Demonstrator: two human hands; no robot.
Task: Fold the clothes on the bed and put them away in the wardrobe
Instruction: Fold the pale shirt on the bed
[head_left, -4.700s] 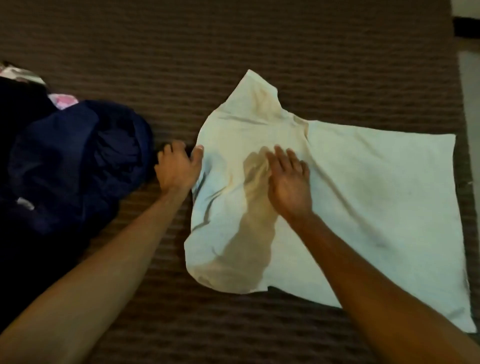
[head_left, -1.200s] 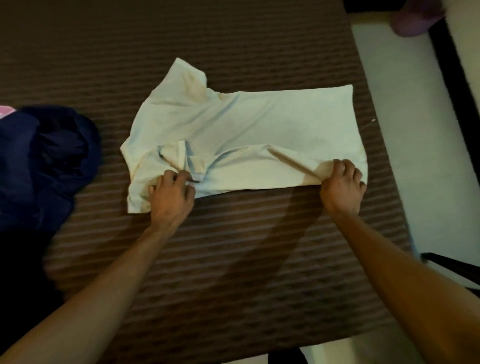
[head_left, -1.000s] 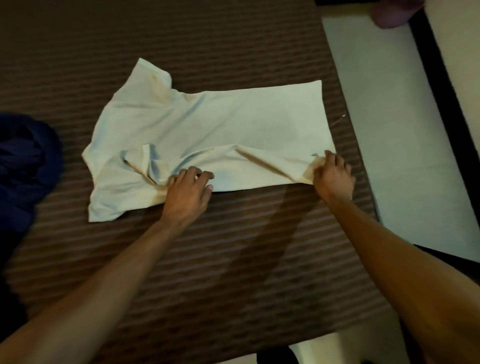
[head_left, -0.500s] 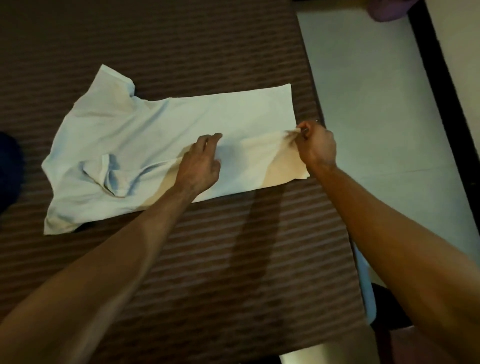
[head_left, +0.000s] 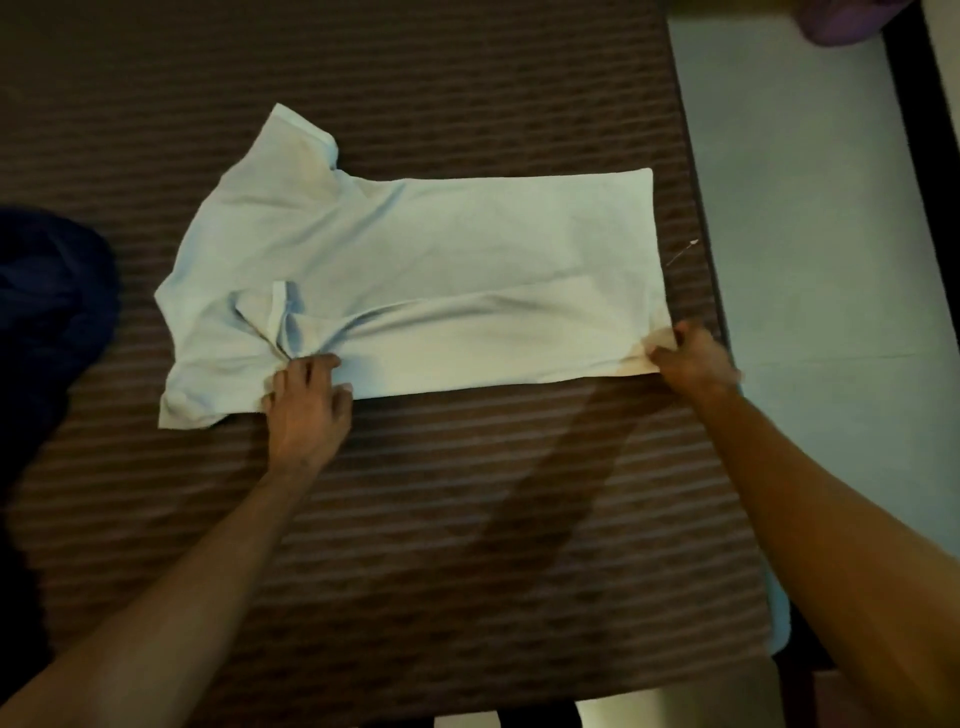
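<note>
The white shirt lies flat on the bed; left hand pinches its near fold at seven o'clock, right hand grips the hem corner at four o'clock

**Dim room, one soft light from above and behind**

Overall dim, warm cast. The white shirt is the brightest area, not blown out. Striped brown bedcover reads muddy; stripes smear toward the lower edge. Two long soft arm shadows run across the bedcover up to the shirt's near edge. Dark blue clothes at left sink almost to black, no detail. Pale floor at right is evenly lit, no glare. Forearms near the bottom corners are soft and stretched by the wide lens. Fine grain throughout.
</note>
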